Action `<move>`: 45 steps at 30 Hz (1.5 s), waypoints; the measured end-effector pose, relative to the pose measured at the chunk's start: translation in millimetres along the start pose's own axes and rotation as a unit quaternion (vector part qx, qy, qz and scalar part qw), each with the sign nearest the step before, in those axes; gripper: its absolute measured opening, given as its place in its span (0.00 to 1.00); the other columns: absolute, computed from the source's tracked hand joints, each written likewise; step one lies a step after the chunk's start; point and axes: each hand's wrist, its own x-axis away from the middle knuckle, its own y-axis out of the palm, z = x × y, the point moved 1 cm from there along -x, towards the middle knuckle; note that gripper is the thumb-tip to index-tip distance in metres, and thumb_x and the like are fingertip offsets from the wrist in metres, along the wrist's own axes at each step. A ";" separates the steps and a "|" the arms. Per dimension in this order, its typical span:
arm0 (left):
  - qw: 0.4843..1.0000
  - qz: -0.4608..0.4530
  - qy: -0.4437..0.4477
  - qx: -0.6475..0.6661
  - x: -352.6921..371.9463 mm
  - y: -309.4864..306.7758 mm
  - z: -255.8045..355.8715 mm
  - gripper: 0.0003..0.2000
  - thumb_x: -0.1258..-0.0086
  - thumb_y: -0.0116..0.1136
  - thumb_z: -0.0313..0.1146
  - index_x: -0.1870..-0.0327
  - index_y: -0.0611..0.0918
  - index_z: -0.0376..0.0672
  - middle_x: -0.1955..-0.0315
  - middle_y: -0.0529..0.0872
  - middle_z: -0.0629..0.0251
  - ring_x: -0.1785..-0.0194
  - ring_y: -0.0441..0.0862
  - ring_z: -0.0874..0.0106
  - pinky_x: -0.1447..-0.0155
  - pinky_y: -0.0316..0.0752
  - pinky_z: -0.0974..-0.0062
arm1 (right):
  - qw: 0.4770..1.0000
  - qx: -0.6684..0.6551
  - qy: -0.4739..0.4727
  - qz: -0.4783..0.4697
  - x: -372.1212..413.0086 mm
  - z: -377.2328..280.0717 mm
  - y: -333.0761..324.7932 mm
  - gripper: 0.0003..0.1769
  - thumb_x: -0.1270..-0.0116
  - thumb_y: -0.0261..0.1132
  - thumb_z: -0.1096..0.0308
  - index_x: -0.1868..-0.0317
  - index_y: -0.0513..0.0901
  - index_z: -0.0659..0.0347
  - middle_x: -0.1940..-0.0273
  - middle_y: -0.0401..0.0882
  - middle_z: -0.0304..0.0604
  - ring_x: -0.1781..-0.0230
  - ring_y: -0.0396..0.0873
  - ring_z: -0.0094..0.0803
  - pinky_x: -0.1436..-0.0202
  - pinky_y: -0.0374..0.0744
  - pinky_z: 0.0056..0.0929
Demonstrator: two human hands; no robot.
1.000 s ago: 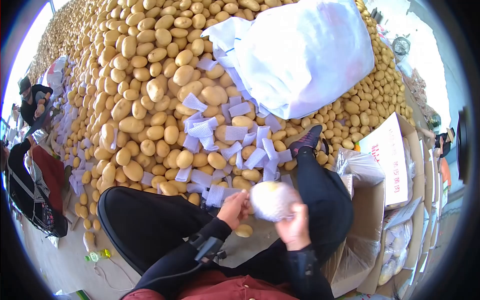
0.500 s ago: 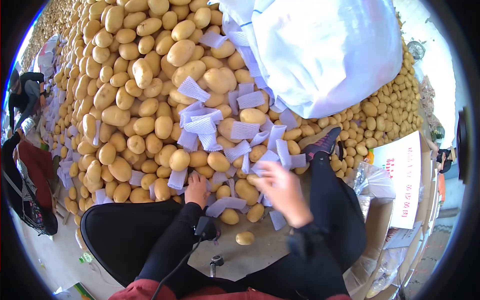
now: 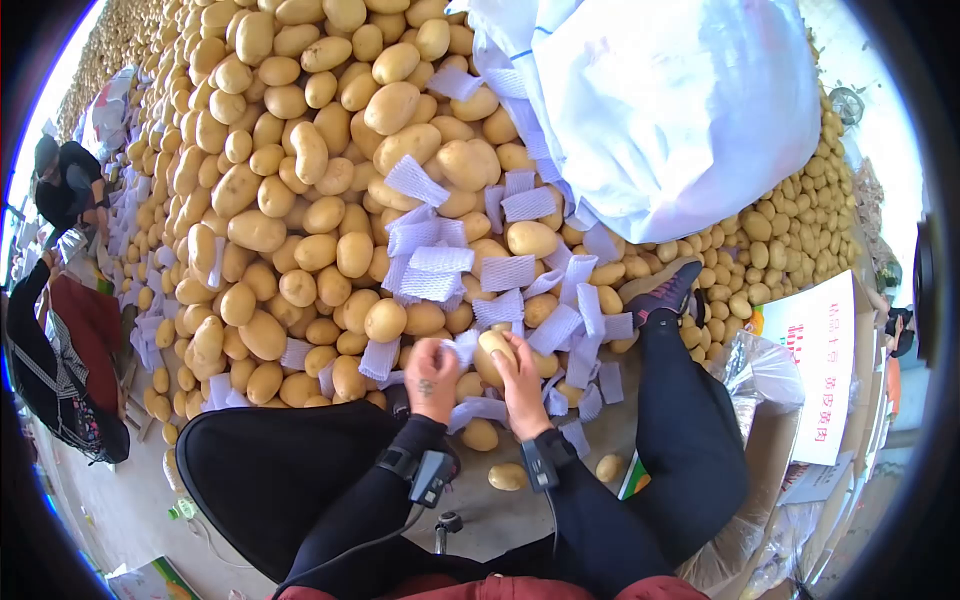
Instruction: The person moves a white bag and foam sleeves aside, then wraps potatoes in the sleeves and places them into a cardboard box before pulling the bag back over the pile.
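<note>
My right hand (image 3: 522,388) is closed round a yellow potato (image 3: 495,346) near the bottom edge of the pile. Just left of it, my left hand (image 3: 433,380) has its fingers pinched on a pale lilac foam sleeve (image 3: 463,347), beside the potato. Behind both hands rises a large heap of potatoes (image 3: 256,231), with many more foam net sleeves (image 3: 442,259) scattered over it. Two loose potatoes (image 3: 507,477) lie on the floor below my right hand.
A big white sack (image 3: 680,110) rests on the heap at the upper right. An open cardboard box (image 3: 765,460) with plastic bags stands at the right. Co-workers (image 3: 75,185) sit at the far left. My legs flank the work area.
My right hand has moved down and left and now holds a potato. My left hand has come up off the pile with a foam sleeve. The view has shifted slightly.
</note>
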 end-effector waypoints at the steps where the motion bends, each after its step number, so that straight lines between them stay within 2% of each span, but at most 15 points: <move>1: 0.998 -0.053 -0.006 0.042 13.2 3.9 13.8 0.06 0.36 0.63 0.26 0.62 0.80 0.36 0.72 0.81 0.59 0.70 0.79 0.65 0.63 0.75 0.69 | 0.999 0.019 -0.024 -0.011 18.8 -14.6 1.6 0.34 0.31 0.70 0.56 0.32 0.70 0.64 0.42 0.76 0.45 0.44 0.75 0.31 0.38 0.74 0.28; 7: 0.989 -0.110 -0.006 0.099 68.0 -17.5 59.3 0.05 0.33 0.61 0.25 0.58 0.82 0.38 0.66 0.85 0.62 0.66 0.81 0.72 0.61 0.76 0.74 | 0.950 0.261 -0.172 0.019 71.0 -44.6 -16.5 0.33 0.31 0.69 0.57 0.32 0.71 0.66 0.38 0.75 0.46 0.39 0.74 0.31 0.34 0.72 0.28; 14: 0.668 -0.277 -0.464 0.512 82.0 -47.0 75.2 0.13 0.20 0.47 0.32 0.42 0.78 0.39 0.52 0.87 0.60 0.52 0.86 0.68 0.45 0.81 0.66 | 0.981 -0.150 0.065 -0.102 135.0 -93.4 -28.6 0.32 0.32 0.59 0.59 0.29 0.70 0.60 0.46 0.81 0.44 0.53 0.82 0.33 0.58 0.83 0.33; 16: 0.854 -0.378 -0.199 0.297 107.4 -39.4 59.0 0.16 0.20 0.44 0.36 0.42 0.79 0.37 0.53 0.87 0.61 0.52 0.86 0.68 0.47 0.81 0.66 | 0.944 -0.286 0.119 -0.114 153.9 -100.7 -21.6 0.32 0.32 0.58 0.58 0.29 0.70 0.59 0.46 0.81 0.44 0.51 0.83 0.34 0.56 0.85 0.38; 17: 0.713 -0.321 -0.426 0.455 112.7 -26.1 56.2 0.16 0.21 0.45 0.36 0.42 0.79 0.36 0.54 0.87 0.62 0.53 0.86 0.68 0.49 0.82 0.66 | 0.922 -0.354 0.119 -0.099 158.7 -103.5 -17.8 0.31 0.33 0.58 0.58 0.30 0.71 0.60 0.47 0.81 0.44 0.50 0.82 0.35 0.53 0.84 0.41; 19: 0.877 -0.284 -0.331 0.201 91.6 -46.7 76.1 0.09 0.25 0.56 0.36 0.55 0.82 0.41 0.67 0.86 0.66 0.69 0.82 0.71 0.61 0.80 0.66 | 0.941 -0.331 0.069 0.023 163.3 -125.0 -47.0 0.29 0.33 0.59 0.60 0.33 0.72 0.61 0.47 0.81 0.45 0.51 0.83 0.36 0.51 0.84 0.39; 20: 0.991 -0.124 0.006 -0.039 74.2 -37.2 19.6 0.08 0.27 0.57 0.34 0.57 0.81 0.39 0.71 0.84 0.62 0.68 0.83 0.66 0.61 0.79 0.64 | 0.960 -0.268 -0.009 0.082 167.7 -146.1 -75.7 0.27 0.34 0.60 0.62 0.36 0.73 0.64 0.46 0.81 0.47 0.49 0.82 0.36 0.48 0.84 0.40; 22: 0.944 -0.008 0.148 -0.294 31.9 -81.5 22.8 0.10 0.36 0.56 0.24 0.54 0.80 0.44 0.60 0.83 0.57 0.56 0.82 0.54 0.52 0.77 0.59 | 0.960 -0.006 -0.212 0.182 188.0 -192.1 -143.7 0.25 0.33 0.60 0.66 0.37 0.73 0.65 0.46 0.80 0.47 0.47 0.81 0.36 0.45 0.82 0.38; 25: 0.891 -0.004 0.227 -0.392 -4.1 -107.5 -39.0 0.12 0.42 0.58 0.24 0.57 0.79 0.45 0.55 0.80 0.59 0.45 0.76 0.57 0.44 0.75 0.61 | 0.719 0.590 -0.136 0.342 213.5 -257.7 -242.2 0.31 0.36 0.66 0.67 0.34 0.71 0.68 0.44 0.78 0.60 0.42 0.78 0.51 0.36 0.75 0.40; 29: 0.863 -0.156 0.206 -0.435 -25.0 -108.4 -72.6 0.09 0.41 0.58 0.25 0.59 0.78 0.45 0.55 0.79 0.59 0.47 0.79 0.57 0.48 0.78 0.60 | 0.606 0.671 -0.224 0.364 147.3 -246.1 -208.9 0.38 0.43 0.72 0.69 0.32 0.70 0.69 0.38 0.75 0.64 0.37 0.74 0.58 0.30 0.70 0.41; 33: 0.881 -0.159 0.152 -0.419 -35.9 -94.5 -109.3 0.05 0.39 0.59 0.29 0.63 0.78 0.44 0.63 0.81 0.59 0.53 0.81 0.57 0.53 0.78 0.59 | 0.881 0.458 -0.094 -0.069 38.5 -167.8 7.8 0.31 0.40 0.68 0.72 0.34 0.74 0.61 0.38 0.78 0.50 0.43 0.81 0.41 0.39 0.78 0.34; 35: 0.873 -0.130 0.164 -0.442 -40.9 -90.2 -102.5 0.05 0.39 0.59 0.31 0.63 0.78 0.45 0.65 0.81 0.60 0.56 0.82 0.58 0.55 0.78 0.59 | 0.787 0.460 -0.330 -0.247 -15.5 -82.5 77.6 0.30 0.38 0.64 0.72 0.33 0.74 0.52 0.32 0.73 0.45 0.29 0.69 0.43 0.29 0.70 0.40; 37: 0.897 -0.110 0.158 -0.398 -37.7 -90.1 -74.9 0.05 0.38 0.59 0.31 0.64 0.77 0.44 0.66 0.81 0.58 0.57 0.82 0.57 0.54 0.78 0.58 | 0.629 0.570 -0.465 -0.250 -53.3 -14.2 130.5 0.27 0.34 0.59 0.71 0.33 0.75 0.50 0.31 0.72 0.41 0.26 0.65 0.41 0.26 0.66 0.44; 41: 0.959 0.099 0.031 -0.264 -39.3 -85.1 -57.1 0.05 0.37 0.56 0.28 0.65 0.73 0.38 0.66 0.79 0.52 0.57 0.80 0.52 0.55 0.75 0.58 | 0.632 0.584 -0.427 -0.279 -97.3 34.3 150.0 0.30 0.38 0.62 0.67 0.32 0.75 0.45 0.33 0.73 0.44 0.31 0.69 0.43 0.29 0.70 0.49; 45: 0.979 0.183 -0.056 -0.064 -38.5 -81.8 -30.5 0.05 0.31 0.55 0.28 0.60 0.75 0.37 0.69 0.80 0.53 0.65 0.80 0.59 0.59 0.74 0.63 | 0.938 0.264 -0.178 -0.136 -68.4 4.1 110.9 0.28 0.35 0.66 0.53 0.38 0.75 0.57 0.49 0.83 0.57 0.50 0.82 0.56 0.45 0.79 0.41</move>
